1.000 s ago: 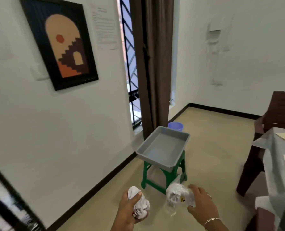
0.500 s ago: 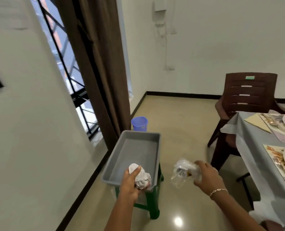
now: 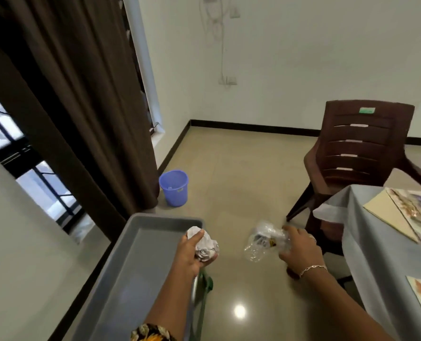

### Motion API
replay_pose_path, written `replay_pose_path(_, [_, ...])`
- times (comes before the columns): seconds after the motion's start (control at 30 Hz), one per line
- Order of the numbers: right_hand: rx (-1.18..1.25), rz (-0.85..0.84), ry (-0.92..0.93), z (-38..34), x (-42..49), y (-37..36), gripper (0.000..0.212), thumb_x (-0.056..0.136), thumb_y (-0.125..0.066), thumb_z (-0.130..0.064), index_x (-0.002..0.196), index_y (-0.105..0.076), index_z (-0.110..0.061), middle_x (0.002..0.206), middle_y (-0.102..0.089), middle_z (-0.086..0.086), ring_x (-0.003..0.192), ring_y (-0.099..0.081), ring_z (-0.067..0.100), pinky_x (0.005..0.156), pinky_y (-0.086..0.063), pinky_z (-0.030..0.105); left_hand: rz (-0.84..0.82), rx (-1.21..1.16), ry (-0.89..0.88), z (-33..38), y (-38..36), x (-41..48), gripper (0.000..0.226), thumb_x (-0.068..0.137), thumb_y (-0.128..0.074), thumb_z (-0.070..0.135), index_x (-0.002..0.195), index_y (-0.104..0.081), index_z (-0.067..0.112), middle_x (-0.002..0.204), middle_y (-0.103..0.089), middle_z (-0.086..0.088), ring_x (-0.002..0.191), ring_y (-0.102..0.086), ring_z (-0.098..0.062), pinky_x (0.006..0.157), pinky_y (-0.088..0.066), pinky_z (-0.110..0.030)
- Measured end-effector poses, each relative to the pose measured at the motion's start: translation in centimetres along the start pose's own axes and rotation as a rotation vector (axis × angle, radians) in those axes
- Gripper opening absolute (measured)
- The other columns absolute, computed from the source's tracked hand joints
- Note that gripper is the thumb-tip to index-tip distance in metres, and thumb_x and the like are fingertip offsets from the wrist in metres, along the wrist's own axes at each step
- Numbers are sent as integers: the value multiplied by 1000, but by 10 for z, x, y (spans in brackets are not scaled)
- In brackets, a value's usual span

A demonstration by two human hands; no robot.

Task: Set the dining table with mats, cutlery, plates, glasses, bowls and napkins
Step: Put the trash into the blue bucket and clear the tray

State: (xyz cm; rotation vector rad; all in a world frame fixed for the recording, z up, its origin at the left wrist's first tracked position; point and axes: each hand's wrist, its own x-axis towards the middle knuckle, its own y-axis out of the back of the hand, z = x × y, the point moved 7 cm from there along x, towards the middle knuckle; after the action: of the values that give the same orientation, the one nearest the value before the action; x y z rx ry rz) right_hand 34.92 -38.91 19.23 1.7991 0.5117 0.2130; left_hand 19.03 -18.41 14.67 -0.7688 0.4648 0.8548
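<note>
Our left hand clutches a paper wad, our right hand a plastic wrapper; both seem light, soft, crushable, graspable anywhere.

From my remote seat I read the wad in the left hand as crumpled white paper, matt and creased. The wrapper in the right hand was thin clear plastic, crinkled and shiny. The tray looked like smooth grey plastic with a dull sheen. The floor was glossy, carrying a bright glare spot. The curtain was matt brown cloth, the chair moulded brown plastic, the tablecloth soft grey fabric, the bracelet bright metal.
</note>
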Motion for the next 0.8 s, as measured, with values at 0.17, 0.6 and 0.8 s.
replay_pose_path(0.17, [-58,15,64,-4,104,21,57,79,-58,-32,132,-38,-27,128,-48,3,114,-49,26,90,-43,35,24,-8,10,32,-66,77,12,91,-55,10,88,-48,20,90,-55,-13,70,-58,-31,47,-54,-41])
replay_pose_path(0.6, [-257,-86,220,-76,384,20,65,81,-54,-36,139,-26,-32,130,-42,-2,122,-42,21,99,-34,37,110,-221,15,152,-144,298,9,92,-54,9,89,-49,17,99,-51,-16,72,-56,-32,45,-53,-46])
replay_pose_path(0.8, [-307,-162,298,-140,520,7,69,81,-56,-36,141,-22,-28,132,-44,0,123,-44,22,96,-38,37,223,-208,-24,238,-156,390,15,92,-53,8,96,-48,21,95,-52,-11,72,-55,-29,43,-51,-43])
